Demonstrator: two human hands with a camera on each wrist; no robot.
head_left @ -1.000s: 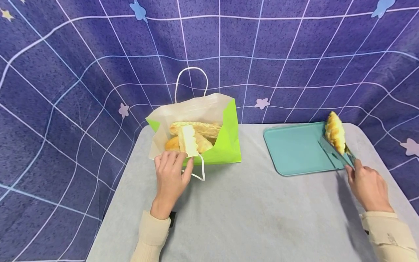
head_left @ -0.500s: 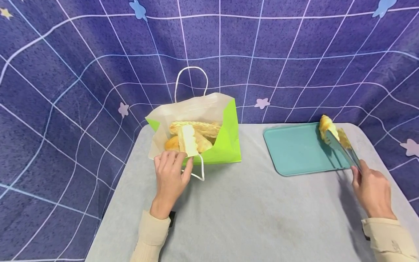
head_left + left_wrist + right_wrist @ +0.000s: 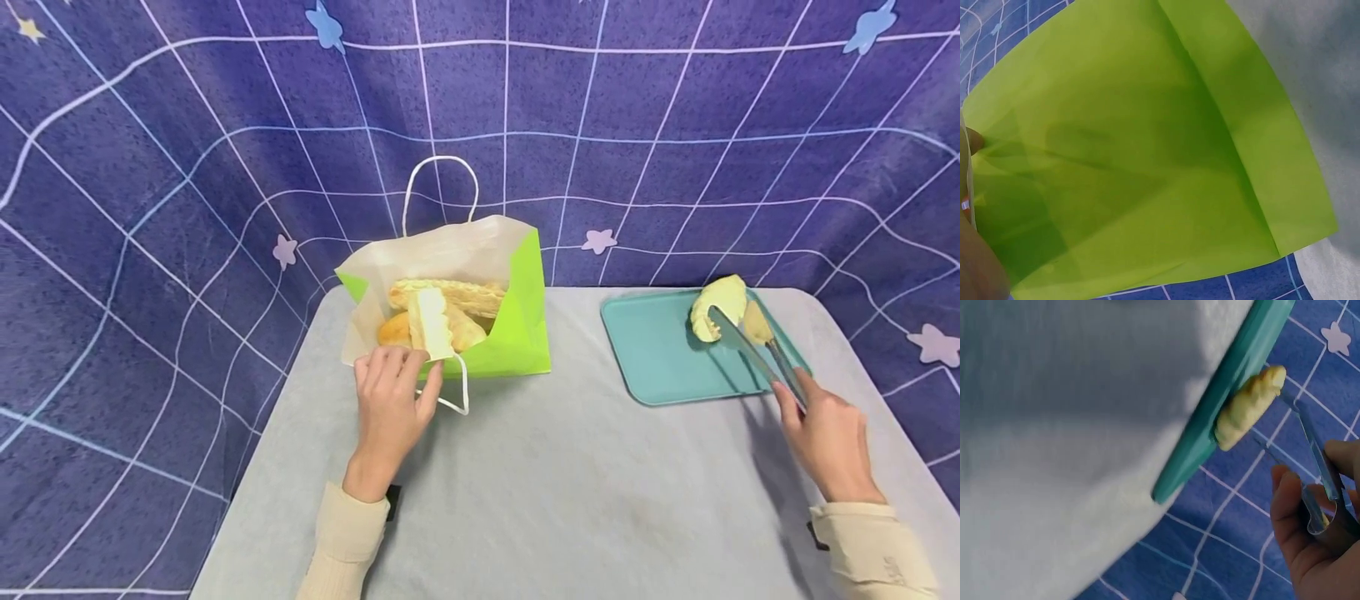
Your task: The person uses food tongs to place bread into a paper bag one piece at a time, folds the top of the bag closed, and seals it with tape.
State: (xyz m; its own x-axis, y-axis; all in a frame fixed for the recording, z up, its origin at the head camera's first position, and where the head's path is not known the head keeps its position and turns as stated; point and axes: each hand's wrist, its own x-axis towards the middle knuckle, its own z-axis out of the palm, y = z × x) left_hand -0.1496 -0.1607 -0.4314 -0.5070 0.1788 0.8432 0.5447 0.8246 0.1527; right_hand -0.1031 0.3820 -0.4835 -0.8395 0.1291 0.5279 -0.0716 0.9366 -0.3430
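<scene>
My left hand (image 3: 393, 400) pinches the near rim of a lime-green paper bag (image 3: 517, 342) with a whitish inside. Inside lie a long flaky pastry (image 3: 450, 293), a rounded golden bread (image 3: 394, 330) and a pale slab-like piece (image 3: 431, 321) by my fingertips. On the right, my right hand (image 3: 831, 437) grips metal tongs (image 3: 757, 358). A ridged croissant (image 3: 720, 304) is at the teal tray's (image 3: 660, 350) far right part, with the tongs' arms spread and one tip over its near side. In the right wrist view, the croissant (image 3: 1250, 407) lies against the tray.
White cord handles stand on the bag: the far handle (image 3: 441, 158) is upright, the near handle (image 3: 461, 400) hangs down. A grey-covered table (image 3: 570, 483) lies below. Behind and at both sides hangs a blue cloth (image 3: 540, 100) with grid lines and stars.
The croissant was raised in the tongs over the tray's right edge; it has moved left and down and turned, and the tongs' arms have spread. My left hand and the bag have stayed put.
</scene>
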